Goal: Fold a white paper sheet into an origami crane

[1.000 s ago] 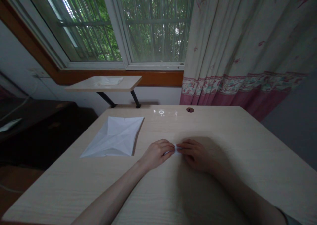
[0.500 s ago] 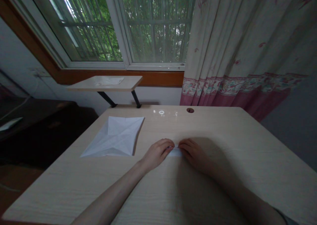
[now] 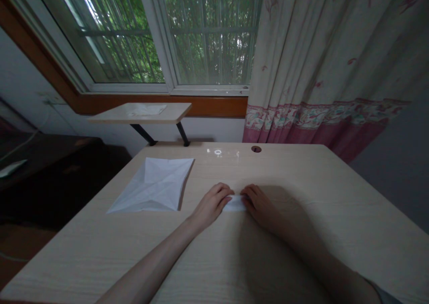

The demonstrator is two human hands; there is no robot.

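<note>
A small folded piece of white paper [image 3: 235,203] lies on the desk between my hands. My left hand [image 3: 214,203] grips its left end, thumb in front and fingers curled over the far edge. At the right end my right hand [image 3: 258,205] holds it the same way, fingers bent and thumb close to them. Both hands partly hide the paper's ends. To the left lies a larger white sheet [image 3: 156,185] with crossing creases, its edges slightly raised, touched by neither hand.
The pale wooden desk [image 3: 291,165] has a round cable hole [image 3: 256,149] near its back edge. A small raised shelf [image 3: 177,112] on black legs holds a crumpled white sheet [image 3: 149,109]. Behind are a window and a floral curtain [image 3: 301,63]; a dark piece of furniture [image 3: 43,179] stands at left.
More of the small folded paper shows between my hands, and it now lies flatter. My fingers have shifted slightly toward its far edge. The large sheet has stayed in place.
</note>
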